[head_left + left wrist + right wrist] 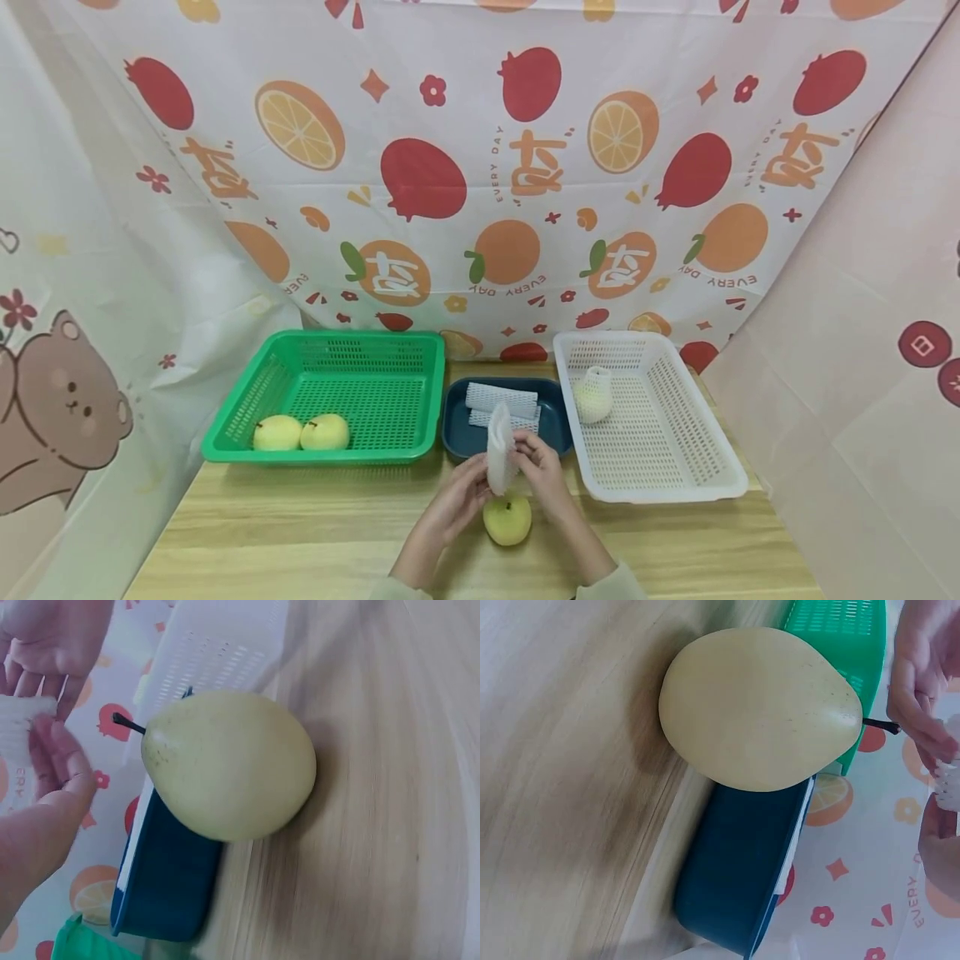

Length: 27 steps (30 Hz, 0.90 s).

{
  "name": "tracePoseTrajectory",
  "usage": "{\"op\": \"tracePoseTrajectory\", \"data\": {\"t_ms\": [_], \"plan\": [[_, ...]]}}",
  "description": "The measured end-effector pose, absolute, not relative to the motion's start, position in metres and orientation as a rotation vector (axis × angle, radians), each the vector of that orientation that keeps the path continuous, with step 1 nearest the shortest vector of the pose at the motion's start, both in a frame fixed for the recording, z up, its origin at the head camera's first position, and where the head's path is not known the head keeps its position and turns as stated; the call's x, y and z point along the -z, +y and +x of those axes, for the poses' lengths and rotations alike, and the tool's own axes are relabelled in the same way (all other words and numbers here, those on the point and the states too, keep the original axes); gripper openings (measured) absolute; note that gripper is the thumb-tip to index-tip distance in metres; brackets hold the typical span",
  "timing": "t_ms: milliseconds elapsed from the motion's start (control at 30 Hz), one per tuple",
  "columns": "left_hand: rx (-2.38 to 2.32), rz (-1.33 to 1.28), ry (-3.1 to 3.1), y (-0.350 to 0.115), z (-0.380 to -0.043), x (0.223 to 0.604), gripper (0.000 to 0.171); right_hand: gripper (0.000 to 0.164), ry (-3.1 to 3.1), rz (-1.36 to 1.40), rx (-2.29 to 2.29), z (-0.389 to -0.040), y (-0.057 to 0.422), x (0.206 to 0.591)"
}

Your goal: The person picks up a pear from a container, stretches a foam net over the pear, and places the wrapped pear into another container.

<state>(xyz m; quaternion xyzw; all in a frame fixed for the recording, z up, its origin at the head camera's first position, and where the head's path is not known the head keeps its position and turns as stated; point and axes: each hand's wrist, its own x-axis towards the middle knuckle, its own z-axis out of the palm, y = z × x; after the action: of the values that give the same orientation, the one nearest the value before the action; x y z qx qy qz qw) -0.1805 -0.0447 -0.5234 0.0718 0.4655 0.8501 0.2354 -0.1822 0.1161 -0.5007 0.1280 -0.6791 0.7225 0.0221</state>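
A white foam net sleeve [498, 450] stands upright between the two hands, above a yellow pear [507, 523] on the table. The left hand [459, 500] holds the sleeve at its lower left side; in the left wrist view its thumb and fingers pinch the edge of the net [19, 724]. From the other side, the right hand [545, 473] pinches the sleeve, its fingertips at the net [949, 776] in the right wrist view. The pear [232, 765] lies bare with its dark stem pointing away from the person.
Behind the hands, a dark blue tray [557, 417] contains flat foam net sleeves [501, 397]. On the left, a green basket [431, 400] holds two bare pears [326, 432]. A white basket [663, 492] on the right holds one pear in a net [595, 398]. A printed curtain hangs behind.
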Motion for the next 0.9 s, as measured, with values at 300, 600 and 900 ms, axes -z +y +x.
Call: {"op": "tracePoseTrajectory", "data": {"t_ms": [300, 600, 900], "plan": [[-2.539, 0.119, 1.069, -0.041, -0.180, 0.520, 0.024, 0.037, -2.181, 0.352, -2.380, -0.179, 0.116, 0.502], [-2.563, 0.126, 1.131, -0.038, -0.179, 0.516, 0.034, 0.031, -1.904, 0.055, -2.939, -0.181, 0.121, 0.505], [-2.572, 0.104, 1.315, -0.032, -0.177, 0.515, 0.046, 0.045, -1.247, 0.318, -3.677, -0.182, 0.130, 0.504]]}}
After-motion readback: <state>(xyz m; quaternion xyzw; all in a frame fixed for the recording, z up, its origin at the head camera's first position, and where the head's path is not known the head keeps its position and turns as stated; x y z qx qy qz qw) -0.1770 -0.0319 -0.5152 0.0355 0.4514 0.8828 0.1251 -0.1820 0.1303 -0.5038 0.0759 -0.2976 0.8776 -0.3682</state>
